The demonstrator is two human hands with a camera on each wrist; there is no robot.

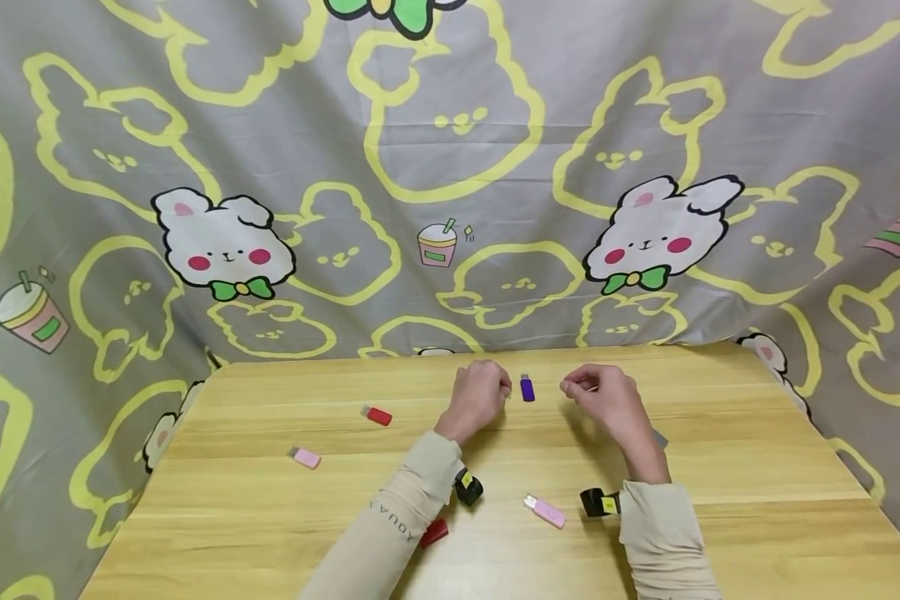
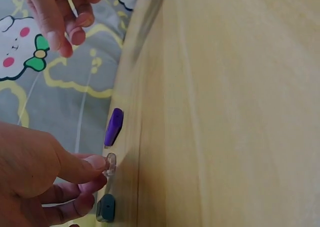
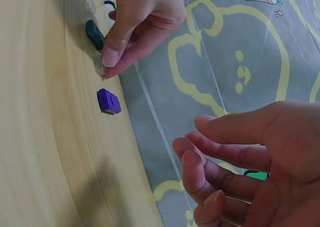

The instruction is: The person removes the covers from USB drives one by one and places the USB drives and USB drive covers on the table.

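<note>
Purple flash drive (image 1: 527, 388) long axis running toward cloth, left hand (image 1: 480, 398) pinching clear cap (image 2: 110, 164), right hand (image 1: 603, 397) loosely curled, empty.

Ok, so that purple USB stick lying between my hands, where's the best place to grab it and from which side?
Probably pinch the purple USB stick across its two long sides near mid-body, coming from above. It lies flat on the wooden table, long axis pointing away from you, with free space either side. The right hand looks empty; the left hand pinches a clear cap.

A red stick (image 1: 434, 532) lay half hidden under the left sleeve (image 1: 397, 525). A grey item (image 1: 659, 438) peeked from behind the right hand (image 1: 606, 402), too small to identify.
</note>
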